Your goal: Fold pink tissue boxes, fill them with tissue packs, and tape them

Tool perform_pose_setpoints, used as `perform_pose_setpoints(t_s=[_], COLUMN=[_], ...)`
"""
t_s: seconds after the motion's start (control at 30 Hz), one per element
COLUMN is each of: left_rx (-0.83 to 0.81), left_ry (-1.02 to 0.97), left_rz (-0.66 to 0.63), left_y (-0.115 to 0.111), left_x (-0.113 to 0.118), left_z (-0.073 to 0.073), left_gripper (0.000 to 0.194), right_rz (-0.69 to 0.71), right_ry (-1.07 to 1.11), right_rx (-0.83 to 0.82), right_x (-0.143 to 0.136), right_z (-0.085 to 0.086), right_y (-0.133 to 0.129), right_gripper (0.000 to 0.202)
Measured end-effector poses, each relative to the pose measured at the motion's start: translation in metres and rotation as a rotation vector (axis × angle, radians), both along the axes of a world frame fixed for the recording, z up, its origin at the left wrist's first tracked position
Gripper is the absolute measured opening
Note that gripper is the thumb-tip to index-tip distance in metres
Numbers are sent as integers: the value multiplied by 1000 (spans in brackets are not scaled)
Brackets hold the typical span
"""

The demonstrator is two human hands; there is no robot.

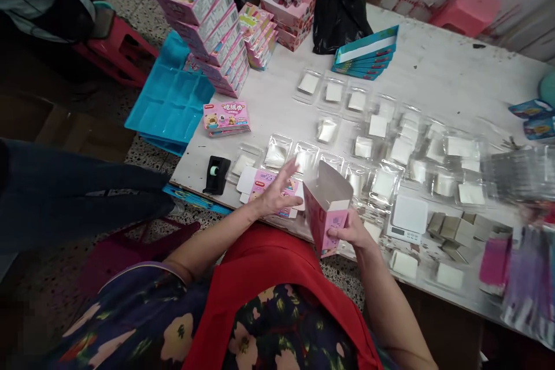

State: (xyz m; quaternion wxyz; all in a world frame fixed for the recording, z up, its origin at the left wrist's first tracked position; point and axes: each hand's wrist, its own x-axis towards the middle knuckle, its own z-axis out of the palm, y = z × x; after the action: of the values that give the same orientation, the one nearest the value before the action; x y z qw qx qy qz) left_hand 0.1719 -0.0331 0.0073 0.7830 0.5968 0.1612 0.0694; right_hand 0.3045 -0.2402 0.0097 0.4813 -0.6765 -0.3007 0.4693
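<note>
A pink box [321, 221] with its top open stands tilted at the table's front edge, held in my right hand [350, 230], thumb on its printed front. My left hand [280, 193] is just left of the box, fingers spread, with nothing gripped. Below that hand a flat pink carton [259, 184] with white flaps lies on the table. Clear trays with white squares, such as one tray [277, 152], lie behind both hands. What the open box holds inside cannot be made out.
A tape dispenser [216, 176] sits at the front left of the table [433, 63]. Stacked pink boxes [212, 23], a black bag [340, 17] and teal cartons [367, 53] stand behind. To the right are a scale [407, 217] and more trays. A person's legs [78, 196] show left.
</note>
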Motion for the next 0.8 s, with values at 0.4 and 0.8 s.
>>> perform_pose_setpoints(t_s=[0.4, 0.8], left_rx=[209, 94], left_ry=[294, 191], left_rz=[284, 41], left_y=[-7, 42], left_x=[-29, -52], left_z=[1, 5], left_gripper=[36, 33], right_rz=[-246, -262], right_ry=[-88, -16], right_rx=[-35, -4], right_x=[-50, -63], right_z=[-17, 2], right_y=[62, 99], right_gripper=[36, 29])
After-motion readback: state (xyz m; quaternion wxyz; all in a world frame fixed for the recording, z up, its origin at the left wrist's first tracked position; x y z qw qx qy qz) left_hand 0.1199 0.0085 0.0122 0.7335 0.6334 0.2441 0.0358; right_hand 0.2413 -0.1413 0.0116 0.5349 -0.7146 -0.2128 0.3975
